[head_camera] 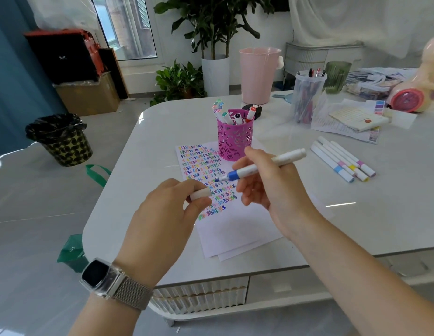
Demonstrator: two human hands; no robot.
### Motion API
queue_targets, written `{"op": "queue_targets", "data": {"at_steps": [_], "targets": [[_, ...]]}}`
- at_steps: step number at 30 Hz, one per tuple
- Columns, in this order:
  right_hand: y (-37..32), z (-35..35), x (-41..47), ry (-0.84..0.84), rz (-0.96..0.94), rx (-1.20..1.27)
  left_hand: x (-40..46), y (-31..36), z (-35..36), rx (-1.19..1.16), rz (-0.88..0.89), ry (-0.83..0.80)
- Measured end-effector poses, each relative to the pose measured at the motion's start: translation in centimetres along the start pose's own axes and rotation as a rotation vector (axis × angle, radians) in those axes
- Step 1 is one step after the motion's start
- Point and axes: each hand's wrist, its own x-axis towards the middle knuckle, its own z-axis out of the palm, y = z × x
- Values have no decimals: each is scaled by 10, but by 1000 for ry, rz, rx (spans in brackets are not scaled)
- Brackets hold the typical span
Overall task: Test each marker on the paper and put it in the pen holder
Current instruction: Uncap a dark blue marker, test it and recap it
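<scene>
My right hand (266, 180) grips an uncapped white marker with a blue collar (259, 167), its tip pointing left just above the paper (235, 229). My left hand (167, 214) pinches the marker's white cap (200, 193) a short way left of the tip. The paper is covered with rows of small coloured squiggles. A pink cut-out pen holder (234, 141) stands at the paper's far edge with several markers in it. Several capped white markers (342, 162) lie on the table to the right.
A white table (150, 141) holds a clear tub of pens (306, 98), a green glass (337, 76), papers and a toy at the back right. A pink bucket (258, 73), plants and a black-lined bin (62, 139) stand on the floor beyond.
</scene>
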Motion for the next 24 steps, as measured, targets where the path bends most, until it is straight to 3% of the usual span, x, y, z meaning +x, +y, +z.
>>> {"op": "queue_targets", "data": {"at_steps": [17, 24], "targets": [[-1, 0, -1, -77, 9, 71, 1, 4, 1, -76, 39, 81], [4, 5, -6, -119, 30, 7, -1, 9, -1, -91, 153, 38]]}}
